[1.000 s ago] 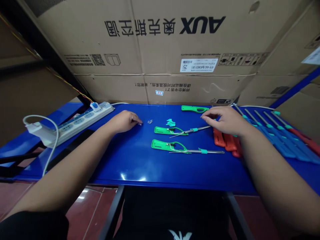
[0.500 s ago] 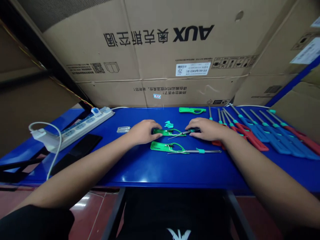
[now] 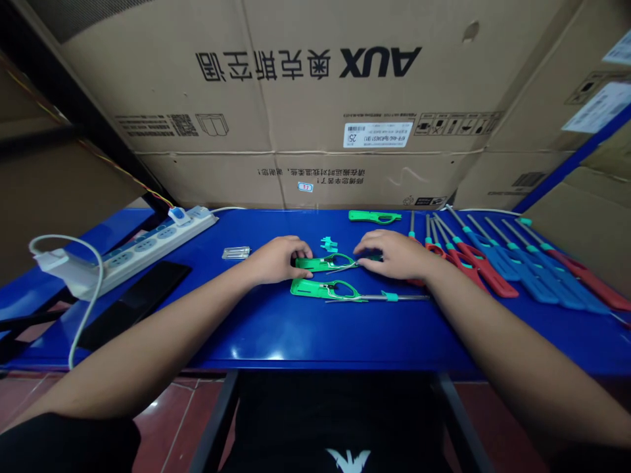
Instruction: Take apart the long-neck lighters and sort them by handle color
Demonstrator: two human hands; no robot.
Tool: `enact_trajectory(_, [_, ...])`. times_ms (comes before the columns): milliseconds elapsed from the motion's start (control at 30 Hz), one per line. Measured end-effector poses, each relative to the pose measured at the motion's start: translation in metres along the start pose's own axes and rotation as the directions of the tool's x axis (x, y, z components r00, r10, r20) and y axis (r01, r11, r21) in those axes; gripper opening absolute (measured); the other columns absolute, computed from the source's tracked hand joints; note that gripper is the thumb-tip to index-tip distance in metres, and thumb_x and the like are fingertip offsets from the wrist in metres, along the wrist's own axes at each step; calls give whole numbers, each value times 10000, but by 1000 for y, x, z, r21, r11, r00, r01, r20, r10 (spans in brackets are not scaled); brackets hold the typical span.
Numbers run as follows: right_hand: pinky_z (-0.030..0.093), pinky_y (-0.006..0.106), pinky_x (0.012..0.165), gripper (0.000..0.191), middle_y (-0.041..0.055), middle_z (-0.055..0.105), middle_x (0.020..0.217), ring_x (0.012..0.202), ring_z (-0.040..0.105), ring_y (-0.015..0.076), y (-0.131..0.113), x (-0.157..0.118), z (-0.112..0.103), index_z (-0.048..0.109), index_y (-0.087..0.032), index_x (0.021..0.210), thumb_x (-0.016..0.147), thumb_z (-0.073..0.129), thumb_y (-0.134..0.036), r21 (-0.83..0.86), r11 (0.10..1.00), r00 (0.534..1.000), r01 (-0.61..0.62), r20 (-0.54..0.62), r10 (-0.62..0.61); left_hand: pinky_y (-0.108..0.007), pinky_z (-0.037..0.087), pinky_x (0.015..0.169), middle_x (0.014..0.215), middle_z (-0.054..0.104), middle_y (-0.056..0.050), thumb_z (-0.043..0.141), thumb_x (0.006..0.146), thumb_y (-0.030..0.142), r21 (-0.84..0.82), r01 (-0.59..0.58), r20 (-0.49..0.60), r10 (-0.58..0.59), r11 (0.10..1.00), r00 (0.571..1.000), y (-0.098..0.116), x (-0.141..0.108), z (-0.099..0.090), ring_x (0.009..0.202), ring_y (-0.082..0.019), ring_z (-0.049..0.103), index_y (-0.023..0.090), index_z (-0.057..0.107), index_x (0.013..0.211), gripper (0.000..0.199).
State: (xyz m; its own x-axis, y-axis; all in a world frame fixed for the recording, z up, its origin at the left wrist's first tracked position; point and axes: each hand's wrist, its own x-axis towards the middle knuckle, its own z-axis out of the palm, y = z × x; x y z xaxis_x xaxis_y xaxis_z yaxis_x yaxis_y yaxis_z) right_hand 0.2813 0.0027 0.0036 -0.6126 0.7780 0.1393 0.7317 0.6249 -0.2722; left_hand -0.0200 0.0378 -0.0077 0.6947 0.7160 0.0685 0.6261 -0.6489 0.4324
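Starting at the far left of the blue metal table [image 3: 345,335]: a white power strip [image 3: 148,246] lying at a slant near the back edge, with a white cable [image 3: 83,244] looping from its plug end and hanging down over the table front. Just below it, a flat black phone [image 3: 133,305] lying on the table. Moving right, a small clear plastic box [image 3: 235,253] sitting alone, well apart from the strip.

Next, the left hand [image 3: 279,260] resting palm down, half closed, with fingers curling over the rear end of the upper green lighter body [image 3: 320,264]. This open body lying between the 2 hands, with thin wire showing inside. Just below it, a second open green lighter body [image 3: 315,289] lying flat, its metal nozzle tube [image 3: 409,297] with a teal collar [image 3: 389,296] pointing right. Above, small teal plastic parts [image 3: 328,244] lying together, and further back 1 closed green handle [image 3: 373,217].

Then the right hand [image 3: 394,255] half closed, palm down, covering the nozzle end of the upper body, the firmness of its grip not showing. Further right, red-handled lighters [image 3: 480,266] and blue-handled lighters [image 3: 530,286] lying side by side. Rising behind everything, a large cardboard box [image 3: 305,112] printed with AUX.
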Motion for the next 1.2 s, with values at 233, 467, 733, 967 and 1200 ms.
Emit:
enact_trajectory(233, [423,340,778,167,72,719,933,889,633,219,-35,31,23,779,-197,914,902,655,-308,-152,987,999,-54,-12,53,-292,470,804,916,669,-39,801,760,366,27,-118,-34,119,993,992,6,1,5,870,-180,621,180,714,984,304])
enact_trajectory(467, [426,326,787,178,65,717,960,885,625,193,-30,27,18,781,-197,941,946,632,-294,-83,994,992,-76,-103,67,-270,455,786,854,688,-10,799,786,342,-82,-136,39,140,987,989,0,4,10,797,-141,649,196,749,893,188])
enact_trajectory(733, [407,318,741,207,58,710,948,867,621,195,-48,14,8,785,-196,944,927,648,-349,-121,989,997,-81,-12,80,-259,459,770,861,703,-37,699,894,403,-79,-262,-13,262,962,965,8,-7,-11,793,-142,639,183,756,875,228])
enact_trajectory(967, [380,322,697,139,49,721,960,860,624,203,-70,14,17,781,-225,909,860,681,-309,-150,989,990,18,140,3,-228,453,656,811,707,-18,775,815,335,-102,-208,230,227,973,946,14,-11,-5,688,-125,632,192,766,934,186])
enact_trajectory(1200, [385,344,740,195,65,717,937,850,620,208,-74,12,18,762,-204,859,906,589,-280,-207,976,987,61,161,-27,-227,435,629,767,701,-3,768,816,292,-95,-197,208,213,976,955,16,-11,-2,647,-116,620,194,764,907,133])
